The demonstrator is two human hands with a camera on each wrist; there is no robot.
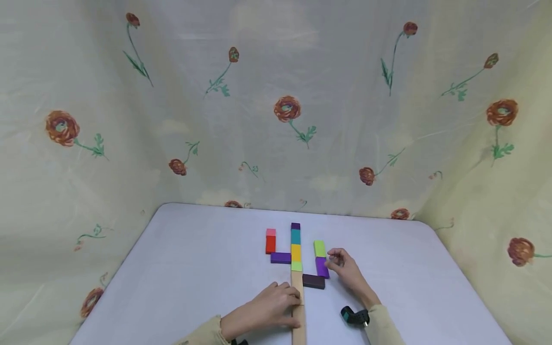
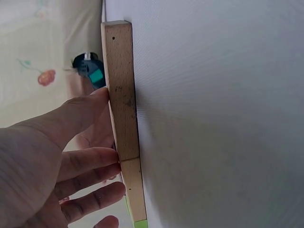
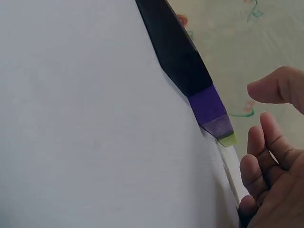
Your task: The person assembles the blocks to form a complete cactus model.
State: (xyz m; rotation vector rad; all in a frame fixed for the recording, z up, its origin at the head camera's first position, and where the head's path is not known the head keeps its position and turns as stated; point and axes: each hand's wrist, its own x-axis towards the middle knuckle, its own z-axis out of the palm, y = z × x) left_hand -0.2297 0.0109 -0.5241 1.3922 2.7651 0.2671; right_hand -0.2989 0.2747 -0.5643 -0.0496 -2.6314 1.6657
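Note:
A line of blocks runs up the white table: two plain wooden blocks, the nearer wooden block (image 2: 121, 114) and the farther wooden block (image 1: 296, 280), then a lime block (image 1: 296, 266), a yellow block (image 1: 295, 253), a teal block (image 1: 295, 236) and a dark purple block (image 1: 295, 226). My left hand (image 1: 271, 306) touches the wooden blocks around their joint, thumb and fingers spread along them. To the right, my right hand (image 1: 348, 274) is beside a purple block (image 1: 321, 268), fingers loosely bent and holding nothing. Beyond it lies another lime block (image 1: 319, 248); a dark brown block (image 1: 314, 281) adjoins the line.
Left of the line, a second purple block (image 1: 280, 258) lies crosswise, with a red block (image 1: 270, 245) and a pink block (image 1: 270, 232) beyond it. A black wristband (image 1: 355, 316) is at the right wrist. Flowered cloth (image 1: 327, 120) hangs behind the table (image 1: 207, 258).

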